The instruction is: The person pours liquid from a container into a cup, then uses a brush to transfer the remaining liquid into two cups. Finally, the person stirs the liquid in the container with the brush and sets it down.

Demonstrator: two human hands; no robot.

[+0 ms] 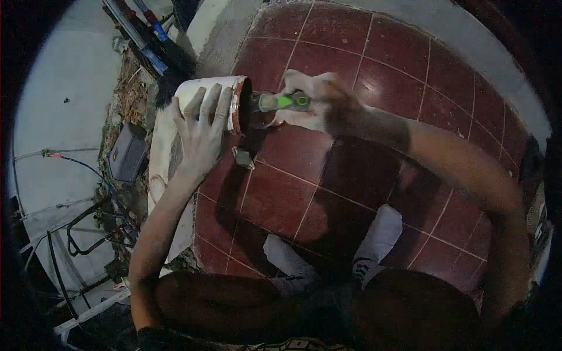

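A white bucket (205,88) lies tipped on its side, its reddish-brown stained rim and dark mouth facing right. My left hand (202,120) grips it from the near side, fingers spread over its wall. Closed around a hand tool with a green and grey handle (285,102), my right hand (316,96) is just outside the mouth. The tool's front end points into the bucket's opening and is hard to make out in the shadow. Below the rim, a small greyish flat piece (243,158) rests on the red tiled floor (287,181).
A pale raised ledge (167,140) runs beside the bucket. Left of it are rubble (120,88), a grey-purple box (127,152), a dark cable (88,167) and a black metal frame (88,228). Long-handled tools (137,38) lean at the upper left. My socked feet (379,234) are on the tiles.
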